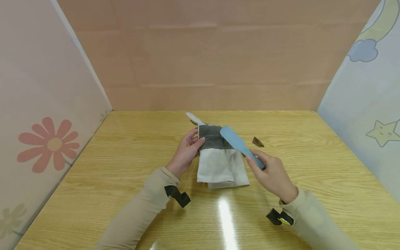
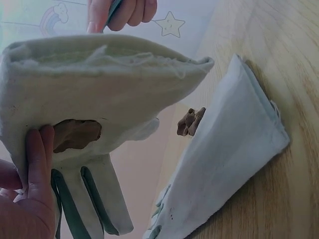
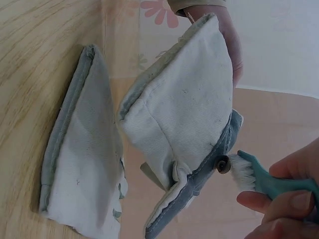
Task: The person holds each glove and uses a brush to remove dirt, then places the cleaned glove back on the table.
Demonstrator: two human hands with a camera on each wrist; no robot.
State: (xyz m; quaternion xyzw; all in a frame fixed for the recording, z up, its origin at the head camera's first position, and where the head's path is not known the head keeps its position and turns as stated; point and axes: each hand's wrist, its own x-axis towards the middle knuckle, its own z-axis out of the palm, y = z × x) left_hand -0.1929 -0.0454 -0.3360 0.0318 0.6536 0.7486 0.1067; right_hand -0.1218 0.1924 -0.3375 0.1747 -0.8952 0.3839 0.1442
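The raised glove [image 1: 215, 163] leaves a gap above the obstructing lower glove [image 2: 227, 142].

White, Green, Blue and Brown

The held glove [image 1: 215, 165] is white, with a dark grey-green band [image 1: 212, 142] and green stripes [image 2: 72, 211] by its fingers. The other glove [image 2: 232, 144] is white with bits of green. The brush [image 1: 236, 139] is blue with white bristles [image 3: 242, 173]. At its 3 o'clock, a small lump [image 1: 258, 142] is brown. The table [image 1: 125, 156] is yellow wood with thin lines. In the head view, 9 o'clock has a pink flower [image 1: 54, 144] with an orange middle, 12 o'clock a peach wall [image 1: 200, 55], 2 o'clock a pale yellow moon [image 1: 382, 27] and blue cloud [image 1: 363, 51], 3 o'clock a yellow star [image 1: 383, 133].
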